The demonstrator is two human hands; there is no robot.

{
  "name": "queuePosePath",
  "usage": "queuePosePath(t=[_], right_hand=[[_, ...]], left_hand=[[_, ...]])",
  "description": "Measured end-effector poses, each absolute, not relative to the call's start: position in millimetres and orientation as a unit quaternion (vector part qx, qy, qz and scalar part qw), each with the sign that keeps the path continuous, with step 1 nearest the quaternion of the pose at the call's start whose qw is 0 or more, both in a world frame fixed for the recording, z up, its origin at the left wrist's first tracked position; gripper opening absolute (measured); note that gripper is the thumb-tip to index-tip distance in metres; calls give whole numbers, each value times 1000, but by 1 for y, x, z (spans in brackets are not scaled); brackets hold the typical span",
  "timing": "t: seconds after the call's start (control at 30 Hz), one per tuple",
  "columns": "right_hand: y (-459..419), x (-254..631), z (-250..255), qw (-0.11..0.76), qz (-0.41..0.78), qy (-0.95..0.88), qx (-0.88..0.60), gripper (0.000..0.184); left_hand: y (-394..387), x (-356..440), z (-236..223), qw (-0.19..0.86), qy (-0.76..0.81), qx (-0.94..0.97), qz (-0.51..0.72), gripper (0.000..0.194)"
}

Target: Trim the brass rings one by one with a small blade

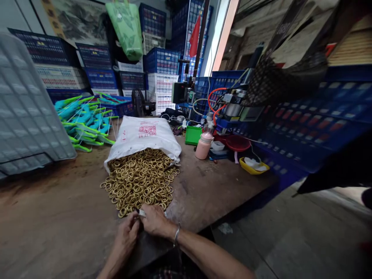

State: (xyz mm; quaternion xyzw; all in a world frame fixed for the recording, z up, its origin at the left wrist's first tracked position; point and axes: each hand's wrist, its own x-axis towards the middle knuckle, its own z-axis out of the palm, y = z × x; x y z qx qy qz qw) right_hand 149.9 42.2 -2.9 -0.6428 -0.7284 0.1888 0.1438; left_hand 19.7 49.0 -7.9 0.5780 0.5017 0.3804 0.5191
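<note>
Both of my hands meet at the near edge of a heap of brass-coloured rings [142, 178]. My left hand [127, 234] is closed in a pinch, its fingertips touching those of the other hand. Bent over from the right, my right hand [155, 221] is closed too, with a metal bangle [176, 234] round the wrist. A small white piece [142, 212] with something dark beside it shows between the fingers; its kind is too small to tell. The rings spill out of a white sack [145, 133] with red print, lying on its side.
Teal and lime-green bow-shaped toys [87, 120] pile up at the left, beside a grey plastic tray [31, 104]. A pink bottle [204, 145], a green tray [193, 135] and a yellow dish [254, 166] stand on the right. Stacked crates [162, 62] line the back.
</note>
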Motion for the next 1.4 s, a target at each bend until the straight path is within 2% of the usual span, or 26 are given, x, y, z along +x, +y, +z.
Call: queuePosePath(t=[0.07,0.17,0.37,0.53,0.73,1.13,1.4], right_hand=[[42,151,-2,149,197,-725,-643,17],[43,153,0,155,222,-718,-641,14],[41,161,3,221,256,-685,-646,20],[35,160,8,307,321,-673,-591,19],[34,151,8,321,393,-668,-545,30],[37,149,11,360,462,-620,-522,29],[35,148,10,376,474,-602,-521,28]], left_hand=[[51,23,-9,494,491,608,380,13],[49,24,-7,496,487,615,372,17],[33,19,9,605,521,488,353,30],[22,20,15,636,515,446,363,32],[18,20,15,633,506,446,380,31],[11,10,24,744,419,336,397,29],[8,11,23,761,394,304,416,30]])
